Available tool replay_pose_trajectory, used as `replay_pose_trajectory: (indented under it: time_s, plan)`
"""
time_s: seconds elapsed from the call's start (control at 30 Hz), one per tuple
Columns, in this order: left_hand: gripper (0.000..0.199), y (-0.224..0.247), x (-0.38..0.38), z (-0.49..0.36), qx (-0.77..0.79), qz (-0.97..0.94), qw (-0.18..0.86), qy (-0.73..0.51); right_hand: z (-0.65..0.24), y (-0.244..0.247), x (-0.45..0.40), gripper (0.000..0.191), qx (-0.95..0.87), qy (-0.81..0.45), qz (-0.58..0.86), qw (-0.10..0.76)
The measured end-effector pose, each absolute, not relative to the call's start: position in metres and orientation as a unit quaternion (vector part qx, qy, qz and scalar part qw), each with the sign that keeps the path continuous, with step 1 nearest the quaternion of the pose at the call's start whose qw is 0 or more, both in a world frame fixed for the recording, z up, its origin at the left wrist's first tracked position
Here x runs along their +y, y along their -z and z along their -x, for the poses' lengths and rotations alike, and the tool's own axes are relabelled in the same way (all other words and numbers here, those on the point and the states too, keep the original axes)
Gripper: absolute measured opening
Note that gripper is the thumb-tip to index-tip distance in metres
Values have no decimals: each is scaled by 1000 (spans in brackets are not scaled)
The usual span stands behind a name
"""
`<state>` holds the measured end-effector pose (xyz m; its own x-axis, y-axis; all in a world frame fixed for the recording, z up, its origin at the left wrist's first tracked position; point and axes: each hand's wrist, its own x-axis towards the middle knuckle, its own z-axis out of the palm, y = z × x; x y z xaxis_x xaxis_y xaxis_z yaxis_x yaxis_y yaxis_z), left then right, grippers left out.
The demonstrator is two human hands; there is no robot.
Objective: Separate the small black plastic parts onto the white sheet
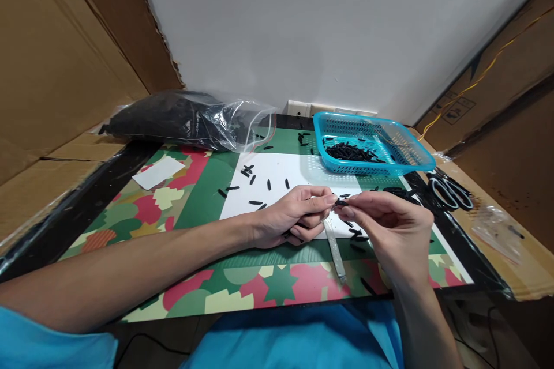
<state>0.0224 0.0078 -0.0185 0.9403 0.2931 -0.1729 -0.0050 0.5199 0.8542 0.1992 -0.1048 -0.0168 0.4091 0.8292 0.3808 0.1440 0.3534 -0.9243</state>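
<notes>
My left hand (pixel 303 213) and my right hand (pixel 392 230) meet above the white sheet (pixel 298 170). Between their fingertips they pinch a small black piece (pixel 341 203), slim and dark; its exact kind is too small to make out. More black shows under the curled fingers of my left hand. Just below the hands lies a flat silver strip (pixel 335 251), perhaps metal. Loose black pieces (pixel 255 202) of similar shape are scattered over the sheet and the green mat (pixel 203 190) around both hands.
A blue plastic basket (pixel 376 170) at the back right holds a heap of black pieces. Scissors (pixel 450 191) and a small clear bag (pixel 497 233) lie at the right. A large zip bag (pixel 182 121) of black material rests back left, near a white paper piece (pixel 158 173). Cardboard stands on both sides.
</notes>
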Motion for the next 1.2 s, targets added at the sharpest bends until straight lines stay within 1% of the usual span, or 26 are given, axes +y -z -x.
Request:
replay_pose_trajectory:
  time_s: [0.2, 0.43, 0.73, 1.0, 1.2]
  plan:
    - [39, 18, 8, -23, 156, -486, 856, -88, -201, 21, -107, 11, -489, -260, 508, 660]
    - [38, 18, 8, -22, 152, -484, 858, -84, -201, 24, -108, 10, -480, -227, 524, 666]
    - [39, 17, 7, -22, 151, -484, 857, -88, -198, 18, -105, 9, -452, -244, 519, 683]
    - [39, 17, 7, -22, 154, -487, 855, -94, -201, 18, -104, 8, -475, -265, 517, 661]
    - [39, 18, 7, -22, 151, -488, 854, -96, -199, 18, -103, 8, -461, -281, 509, 671]
